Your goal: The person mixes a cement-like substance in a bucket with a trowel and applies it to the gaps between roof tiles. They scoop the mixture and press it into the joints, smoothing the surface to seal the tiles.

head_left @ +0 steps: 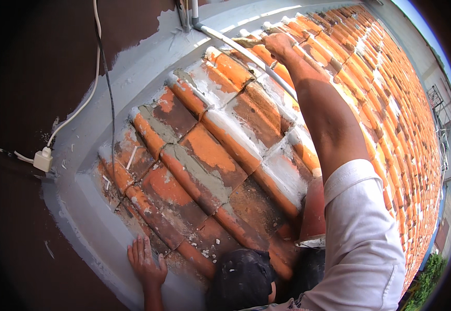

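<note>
My right hand (278,45) reaches far up the roof and is closed around a small trowel (249,41), whose mortar-smeared blade points left along the upper tile ends. Its details are hard to make out. A pale grey pipe (236,47) slants just below that hand and passes behind my forearm. Low on the left, my left hand (146,262) lies flat with fingers spread, on the grey-coated strip (98,217) beside the tiles. Grey mortar (197,168) covers part of the nearer orange roof tiles (210,150), and whitish coating streaks others.
A dark red container (313,212) stands by my right sleeve, partly hidden. My dark-clothed knee (242,280) rests on the lower tiles. A black cable (110,98) and a white cord with a socket box (43,159) hang along the brown wall (33,78). Mortar crumbs lie about.
</note>
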A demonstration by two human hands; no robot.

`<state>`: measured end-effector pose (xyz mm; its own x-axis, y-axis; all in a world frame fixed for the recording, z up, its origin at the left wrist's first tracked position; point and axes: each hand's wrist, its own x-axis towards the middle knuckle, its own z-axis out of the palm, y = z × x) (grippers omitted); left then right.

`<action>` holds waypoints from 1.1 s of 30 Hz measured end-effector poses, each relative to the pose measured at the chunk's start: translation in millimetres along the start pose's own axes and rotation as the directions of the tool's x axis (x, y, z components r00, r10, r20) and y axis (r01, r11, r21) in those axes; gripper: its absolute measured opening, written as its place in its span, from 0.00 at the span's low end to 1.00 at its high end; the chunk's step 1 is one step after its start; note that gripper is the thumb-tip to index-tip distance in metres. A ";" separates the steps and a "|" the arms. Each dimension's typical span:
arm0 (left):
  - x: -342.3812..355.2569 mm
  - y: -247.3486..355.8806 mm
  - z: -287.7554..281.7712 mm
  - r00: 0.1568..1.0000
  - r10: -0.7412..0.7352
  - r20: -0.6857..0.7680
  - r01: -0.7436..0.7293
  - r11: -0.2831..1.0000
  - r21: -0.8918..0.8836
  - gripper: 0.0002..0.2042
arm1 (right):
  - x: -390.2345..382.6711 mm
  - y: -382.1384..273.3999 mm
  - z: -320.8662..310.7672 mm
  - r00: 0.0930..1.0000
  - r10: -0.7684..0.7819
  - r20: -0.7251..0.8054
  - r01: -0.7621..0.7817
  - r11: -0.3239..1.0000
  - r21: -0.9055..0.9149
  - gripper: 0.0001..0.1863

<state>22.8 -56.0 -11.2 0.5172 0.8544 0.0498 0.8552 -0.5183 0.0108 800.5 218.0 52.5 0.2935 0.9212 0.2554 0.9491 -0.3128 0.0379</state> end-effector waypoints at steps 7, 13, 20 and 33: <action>2.4 4.1 -1.0 0.997 -0.027 0.077 0.022 0.997 0.067 0.39 | 37.2 -27.1 27.5 0.974 -0.215 -0.067 0.200 0.963 -0.180 0.12; 3.9 4.4 -0.4 0.999 0.016 0.044 -0.019 0.997 0.077 0.38 | 17.5 32.5 11.1 0.961 0.106 0.257 -0.258 0.683 0.684 0.15; 2.9 6.0 -1.2 0.996 -0.021 0.082 0.014 0.997 0.079 0.39 | -16.9 88.8 -15.7 0.925 0.131 0.357 -0.372 0.507 0.777 0.18; -0.7 3.5 2.1 0.998 -0.005 0.063 -0.001 0.995 0.096 0.37 | -47.1 75.7 -4.6 0.869 0.135 0.476 -0.474 0.505 0.721 0.14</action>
<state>25.5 -58.4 -13.3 0.5143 0.8575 -0.0131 0.8540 -0.5134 -0.0847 858.0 149.9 47.8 0.4377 0.8683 -0.2333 0.4228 -0.4278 -0.7989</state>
